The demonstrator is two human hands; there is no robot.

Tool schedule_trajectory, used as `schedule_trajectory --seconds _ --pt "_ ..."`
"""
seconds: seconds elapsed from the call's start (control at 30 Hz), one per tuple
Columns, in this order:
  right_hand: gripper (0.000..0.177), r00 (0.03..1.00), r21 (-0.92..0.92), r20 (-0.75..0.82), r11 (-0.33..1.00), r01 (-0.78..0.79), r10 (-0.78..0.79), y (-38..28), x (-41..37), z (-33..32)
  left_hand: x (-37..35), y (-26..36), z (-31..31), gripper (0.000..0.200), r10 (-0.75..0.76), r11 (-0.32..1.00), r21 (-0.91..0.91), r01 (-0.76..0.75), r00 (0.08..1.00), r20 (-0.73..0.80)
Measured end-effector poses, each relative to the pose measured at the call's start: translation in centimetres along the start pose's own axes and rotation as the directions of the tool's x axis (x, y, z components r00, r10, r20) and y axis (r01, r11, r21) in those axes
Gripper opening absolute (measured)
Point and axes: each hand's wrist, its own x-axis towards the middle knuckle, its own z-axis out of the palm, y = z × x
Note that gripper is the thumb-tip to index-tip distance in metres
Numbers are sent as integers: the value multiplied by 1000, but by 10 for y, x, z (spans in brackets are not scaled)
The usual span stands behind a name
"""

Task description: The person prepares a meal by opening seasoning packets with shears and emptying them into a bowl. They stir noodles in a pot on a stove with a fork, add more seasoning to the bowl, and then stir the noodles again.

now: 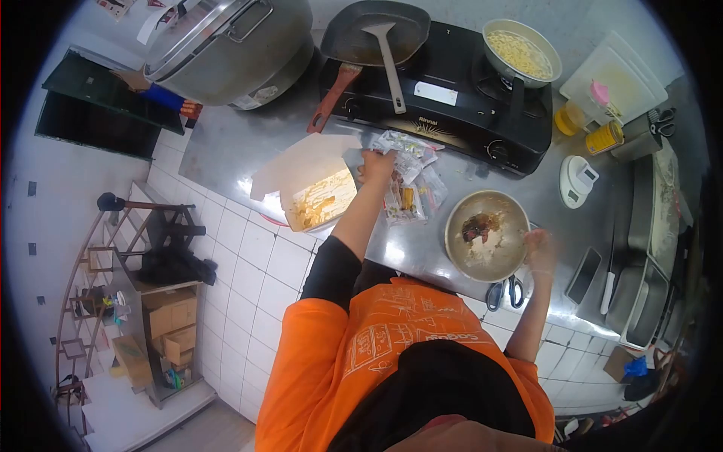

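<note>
My left hand [376, 166] is closed at the upper left edge of a pile of clear plastic packets [407, 197]; what its fingers hold is hidden. Beside it, an open cardboard box [324, 200] has an orange-brown smear inside. My right hand [539, 247] is blurred by motion at the right rim of a metal bowl [465, 254], and its fingers cannot be made out. The bowl contains a dark sauce and a pale powder [484, 251].
Behind is a black stove [444, 117] with a square pan [354, 41], spatula and pot of pale pieces [520, 56]. A large steel pot [218, 53] stands left. On the right are a white scale [577, 181], scissors [504, 294] and a knife [608, 292]. Another person's hand [191, 109] shows at left.
</note>
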Motion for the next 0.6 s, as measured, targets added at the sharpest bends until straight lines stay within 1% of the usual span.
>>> schedule_trajectory --seconds 0.03,0.07,0.1,0.13,0.17,0.2,0.23,0.27,0.3,0.33,0.37,0.4,0.43,0.47,0.5,0.53,0.57,0.6 --pt "22 992 -161 -12 979 121 -125 17 10 -7 9 -5 4 70 -7 1000 -2 7 1000 -3" --pt "24 968 -315 -6 919 236 -251 10 11 -7 21 -13 10 64 76 946 -320 -49 994 73" --pt "24 968 -313 -4 919 239 -253 3 8 -6 32 -21 17 59 180 791 -607 -72 976 118" --pt "27 949 -499 -134 847 184 -285 -46 -10 -1 26 -18 10 59 180 791 -608 -73 977 117" --pt "30 907 -657 -255 749 92 -335 -83 -23 6 13 -14 -4 54 206 786 -608 -115 975 81" --pt "30 908 -654 -260 752 86 -330 -99 -25 14 5 -13 -13 51 234 781 -604 -158 971 49" --pt "32 904 -556 -221 809 190 -365 -113 -25 21 5 -19 -13 51 236 786 -599 -157 970 55" --pt "34 895 -445 -188 847 290 -405 -123 -23 30 8 -29 -10 51 281 716 -677 -170 958 58" --pt "35 896 -380 -61 841 386 -439 -135 -21 43 7 -36 -9 50 326 637 -751 -177 944 54" --pt "36 875 -299 58 828 474 -480 -148 -14 56 -2 -42 -14 53 368 685 -695 -220 927 69" --pt "36 830 -359 205 749 556 -518 -159 -5 69 -9 -52 -14 53 373 685 -693 -224 925 70" --pt "35 770 -400 354 658 638 -531 -168 6 82 -15 -65 -13 54 432 690 -664 -288 900 59" --pt "36 722 -381 424 616 690 -546 -166 22 100 -21 -75 -13 56 491 687 -635 -354 870 47" --pt "36 666 -356 497 569 741 -556 -165 37 117 -34 -79 -18 56 490 684 -636 -356 871 40" --pt "36 657 -352 507 562 749 -558 -179 44 130 -50 -80 -23 59 460 803 -463 -376 884 80" --pt "37 678 -471 653 520 713 -338 -196 47 146 -64 -84 -25 63 418 886 -269 -377 902 111" --pt "38 672 -575 736 442 688 -88 -208 49 159 -69 -94 -17 63 406 889 -273 -367 909 99" --pt "38 659 -566 746 435 700 -89 -211 50 171 -70 -106 -3 69 459 879 -101 -466 884 -87"
